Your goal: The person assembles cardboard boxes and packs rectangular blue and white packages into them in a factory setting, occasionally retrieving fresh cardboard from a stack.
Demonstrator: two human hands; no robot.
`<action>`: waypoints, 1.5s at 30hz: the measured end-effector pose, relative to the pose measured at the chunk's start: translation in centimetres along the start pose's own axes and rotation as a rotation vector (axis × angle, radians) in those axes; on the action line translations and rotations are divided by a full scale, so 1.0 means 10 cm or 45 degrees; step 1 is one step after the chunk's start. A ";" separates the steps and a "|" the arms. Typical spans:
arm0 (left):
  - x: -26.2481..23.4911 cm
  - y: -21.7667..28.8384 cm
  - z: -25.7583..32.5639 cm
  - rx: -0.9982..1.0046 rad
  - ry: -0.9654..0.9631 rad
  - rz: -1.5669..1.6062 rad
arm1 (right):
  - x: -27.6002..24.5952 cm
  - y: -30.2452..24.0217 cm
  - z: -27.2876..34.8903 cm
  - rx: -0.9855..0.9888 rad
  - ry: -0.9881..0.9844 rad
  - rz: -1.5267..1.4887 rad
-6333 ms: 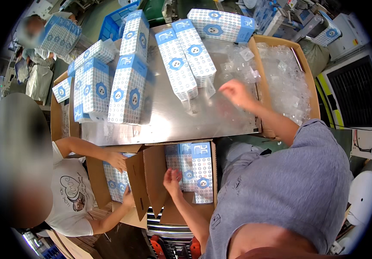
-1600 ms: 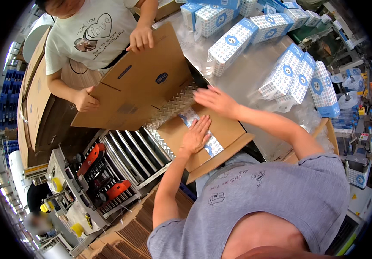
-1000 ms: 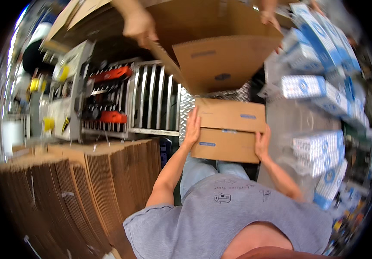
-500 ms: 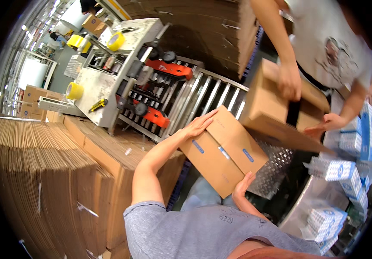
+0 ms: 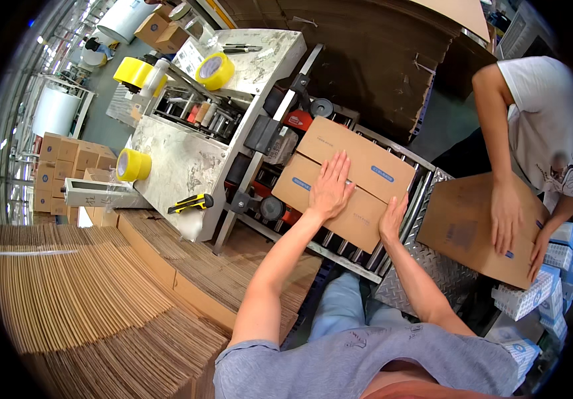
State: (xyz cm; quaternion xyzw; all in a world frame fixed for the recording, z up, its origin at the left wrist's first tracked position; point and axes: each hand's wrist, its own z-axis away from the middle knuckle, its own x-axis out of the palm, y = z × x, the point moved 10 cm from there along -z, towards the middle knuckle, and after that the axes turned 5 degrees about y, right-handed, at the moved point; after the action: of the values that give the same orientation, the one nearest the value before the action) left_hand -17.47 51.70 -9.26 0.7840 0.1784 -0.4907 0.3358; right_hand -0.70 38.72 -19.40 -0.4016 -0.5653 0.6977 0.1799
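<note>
A closed brown cardboard carton (image 5: pixel 358 151) with blue oval marks lies on a roller conveyor (image 5: pixel 346 257), its near end at the taping machine (image 5: pixel 181 156). My left hand (image 5: pixel 331 189) rests flat on the carton's top over the middle seam, fingers stretched out. Against the carton's right end lies my right hand (image 5: pixel 393 218), its fingers straight and its palm partly hidden. At the right, a co-worker's two hands touch a flattened-looking brown carton (image 5: pixel 476 223) above a steel diamond-plate surface (image 5: pixel 396 292).
Stacked flat cardboard sheets (image 5: pixel 94 299) fill the lower left. Yellow tape rolls (image 5: pixel 215 71) and a yellow-black utility knife (image 5: pixel 191 203) lie on the machine's top. Blue-white packages (image 5: pixel 532 296) crowd the right side. A tall cardboard pile (image 5: pixel 359 60) stands beyond the conveyor.
My carton has moved from near my body onto the conveyor by the machine. My left hand has shifted from its edge to its top. The co-worker's carton has been turned and lowered.
</note>
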 end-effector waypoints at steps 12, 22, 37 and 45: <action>0.35 -0.34 0.47 -0.422 0.336 0.135 | 1.27 -0.15 0.26 0.240 -0.505 -0.230; -2.73 1.86 2.42 -0.609 0.598 0.752 | -0.63 1.54 1.70 0.157 -0.843 0.145; -8.37 3.54 1.70 -0.223 0.631 -1.768 | -1.32 -0.75 3.55 -0.860 -1.191 -0.024; -8.36 3.39 1.69 -0.377 0.440 -1.481 | -1.52 -0.40 3.78 -0.616 -1.333 0.177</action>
State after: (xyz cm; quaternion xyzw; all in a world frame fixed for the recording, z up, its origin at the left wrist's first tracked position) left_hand -45.85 19.91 72.02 0.5718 0.6939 -0.4293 0.0850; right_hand -21.10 4.79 -8.81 -0.0690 -0.6946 0.6646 -0.2667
